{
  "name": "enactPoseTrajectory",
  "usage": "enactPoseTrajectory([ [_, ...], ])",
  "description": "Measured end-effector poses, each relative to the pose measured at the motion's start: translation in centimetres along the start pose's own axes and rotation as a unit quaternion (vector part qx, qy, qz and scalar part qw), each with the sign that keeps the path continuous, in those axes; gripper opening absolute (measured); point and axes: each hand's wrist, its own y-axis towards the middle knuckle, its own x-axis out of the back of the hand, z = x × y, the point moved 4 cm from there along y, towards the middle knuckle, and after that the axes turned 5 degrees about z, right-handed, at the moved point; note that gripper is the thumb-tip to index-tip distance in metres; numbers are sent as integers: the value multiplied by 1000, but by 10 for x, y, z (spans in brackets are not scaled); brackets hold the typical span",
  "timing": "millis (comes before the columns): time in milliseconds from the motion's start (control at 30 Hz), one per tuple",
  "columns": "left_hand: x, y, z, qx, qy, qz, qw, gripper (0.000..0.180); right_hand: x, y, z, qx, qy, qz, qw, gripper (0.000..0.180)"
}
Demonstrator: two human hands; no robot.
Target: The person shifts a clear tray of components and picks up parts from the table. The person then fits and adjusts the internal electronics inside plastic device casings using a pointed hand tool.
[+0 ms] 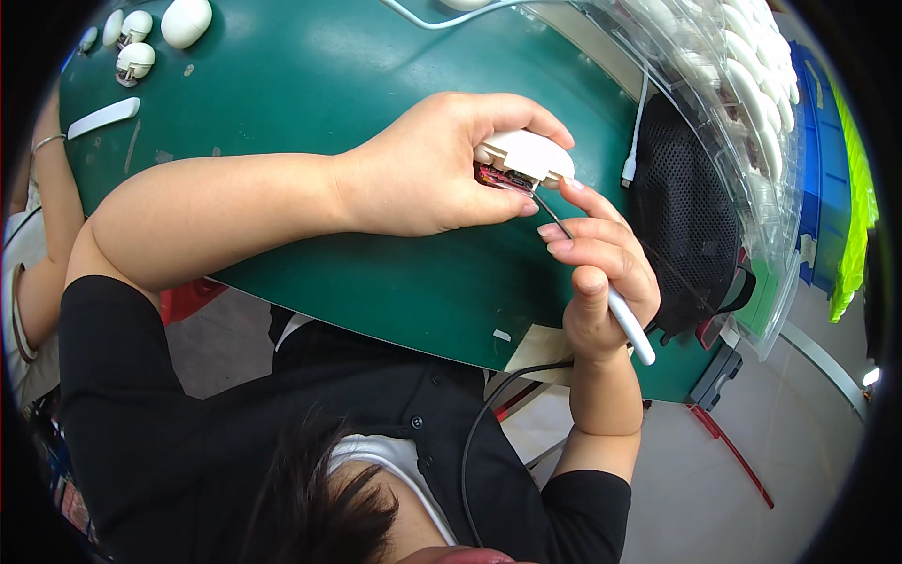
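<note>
A view from above of a person at a green table (357, 282); both bare forearms reach over it. The left hand (427, 169) grips a small white housing (526, 155), fingers curled over its top and the thumb pressed along its lower side, so the piece is pinched between them just above the table; a red circuit board (498, 177) shows at its open underside. The right hand (601, 277) holds a white-handled tool (628, 324) like a pen, fingers pressed together around the handle, the index fingertip touching the housing's near edge; the tool's thin dark tip (552, 214) meets the board. A black cable (479, 432) runs down from near the right wrist across the person's black shirt.

To the right, beside the hands, lies a black mesh pouch (681, 216); a white cable (637, 132) hangs next to it; behind it stands a clear tray (752, 113) filled with rows of white shells. At the far left of the table sit several white parts (155, 33) and a flat white strip (103, 117); another person's arm (47, 216) shows at the left edge.
</note>
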Motion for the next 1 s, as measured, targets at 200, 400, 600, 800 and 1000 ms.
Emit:
enactPoseTrajectory([
  [200,-1,0,3,-11,9,11,1000,43,0,-1,-4,10,65,-39,997,32],
  [400,3,3,2,31,-90,-9,995,44,1,-2,-3,-2,141,-42,989,33],
  [600,1,3,3,27,-58,5,998,44,3,-2,-3,10,99,-41,994,26],
  [800,0,3,3,24,-69,2,997,43,1,-3,-2,-2,78,-25,997,20],
  [1000,-1,3,3,21,-64,3,998,43,1,-2,-3,10,61,-28,998,20],
])
